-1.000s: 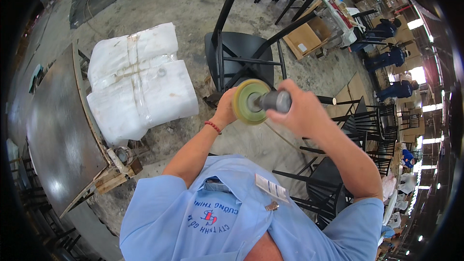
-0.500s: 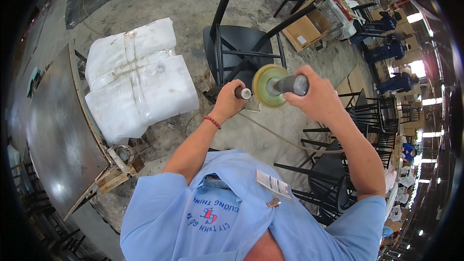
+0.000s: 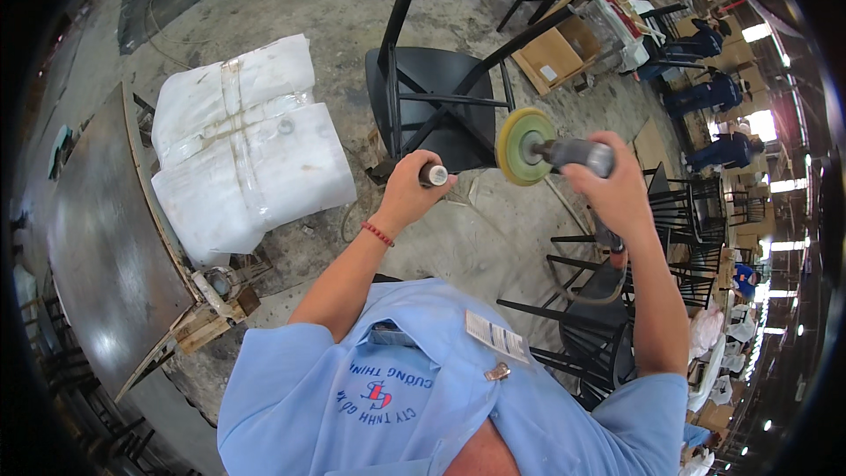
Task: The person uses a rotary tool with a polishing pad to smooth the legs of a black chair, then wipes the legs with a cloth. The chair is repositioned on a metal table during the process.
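Note:
My right hand [image 3: 611, 187] grips a hand-held sander [image 3: 564, 153] by its grey body; its round yellow-green pad [image 3: 517, 146] faces left, in the air above the floor. My left hand [image 3: 407, 189] is closed around a short dark cylinder with a pale end [image 3: 432, 174], just left of the pad and apart from it. A black chair [image 3: 441, 97] stands on the concrete floor beyond both hands. A hose hangs down from under my right wrist [image 3: 608, 242].
White plastic-wrapped bundles [image 3: 242, 145] lie on the floor at left beside a dark table top [image 3: 101, 238]. More black chairs [image 3: 608, 326] stand at right. A cardboard box [image 3: 551, 57] sits behind the chair. People in blue work far right [image 3: 714, 92].
The sander has moved right and away from my left hand. My left hand came off the pad and now holds the short cylinder on its own.

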A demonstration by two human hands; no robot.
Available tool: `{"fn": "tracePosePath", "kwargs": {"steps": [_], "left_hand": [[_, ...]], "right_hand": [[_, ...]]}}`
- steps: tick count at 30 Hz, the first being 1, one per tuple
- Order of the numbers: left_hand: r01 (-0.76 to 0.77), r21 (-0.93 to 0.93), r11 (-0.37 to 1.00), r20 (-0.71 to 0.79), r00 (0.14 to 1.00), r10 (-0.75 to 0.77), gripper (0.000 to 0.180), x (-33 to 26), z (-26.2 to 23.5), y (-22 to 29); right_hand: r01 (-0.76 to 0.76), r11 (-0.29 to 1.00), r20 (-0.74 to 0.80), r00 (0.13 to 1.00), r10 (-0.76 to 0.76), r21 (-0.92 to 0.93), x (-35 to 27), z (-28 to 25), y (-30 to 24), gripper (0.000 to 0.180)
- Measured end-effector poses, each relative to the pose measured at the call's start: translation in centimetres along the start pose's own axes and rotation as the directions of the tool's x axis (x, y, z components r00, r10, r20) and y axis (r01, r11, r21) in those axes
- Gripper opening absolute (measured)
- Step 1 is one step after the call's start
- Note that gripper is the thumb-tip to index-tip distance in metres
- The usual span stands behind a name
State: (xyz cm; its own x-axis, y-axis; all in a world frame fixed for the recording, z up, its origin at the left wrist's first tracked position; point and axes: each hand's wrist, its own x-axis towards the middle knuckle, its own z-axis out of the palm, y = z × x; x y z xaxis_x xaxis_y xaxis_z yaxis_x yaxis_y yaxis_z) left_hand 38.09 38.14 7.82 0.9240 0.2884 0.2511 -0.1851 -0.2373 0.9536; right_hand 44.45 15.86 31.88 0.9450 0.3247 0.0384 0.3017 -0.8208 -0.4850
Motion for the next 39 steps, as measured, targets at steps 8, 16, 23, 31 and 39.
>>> {"fn": "tracePosePath", "kwargs": {"steps": [8, 16, 23, 31, 39], "left_hand": [[0.032, -0.007, 0.999, -0.081, 0.996, -0.033, 0.017, -1.6, 0.3, 3.2], [0.019, 0.671, 0.742, -0.435, 0.819, 0.373, 0.016, -0.6, 4.8, 5.9], [-0.255, 0.357, 0.899, 0.065, 0.966, 0.249, 0.038, 3.7, 25.0, 6.5], [0.002, -0.092, 0.996, 0.291, 0.956, 0.025, 0.043, 9.4, 37.2, -0.4], [0.021, 0.17, 0.985, 0.156, 0.987, -0.048, 0.031, 8.6, 38.1, 0.5]], "right_hand": [[-0.175, 0.76, -0.27, 0.865, 0.422, 0.626, -6.2, -10.3, 13.1, 0.049], [-0.044, 0.671, -0.398, 0.776, 0.489, 0.74, -12.2, -15.6, 31.0, 0.046], [-0.142, 0.933, -0.101, 0.978, 0.184, 0.331, -5.9, -15.9, 33.8, 0.051], [0.158, 0.985, 0.357, 0.926, -0.123, -0.069, 3.9, -13.2, 27.0, 0.054], [0.103, 0.95, 0.247, 0.969, -0.029, -0.294, 10.0, -15.4, 29.7, 0.056]]}}
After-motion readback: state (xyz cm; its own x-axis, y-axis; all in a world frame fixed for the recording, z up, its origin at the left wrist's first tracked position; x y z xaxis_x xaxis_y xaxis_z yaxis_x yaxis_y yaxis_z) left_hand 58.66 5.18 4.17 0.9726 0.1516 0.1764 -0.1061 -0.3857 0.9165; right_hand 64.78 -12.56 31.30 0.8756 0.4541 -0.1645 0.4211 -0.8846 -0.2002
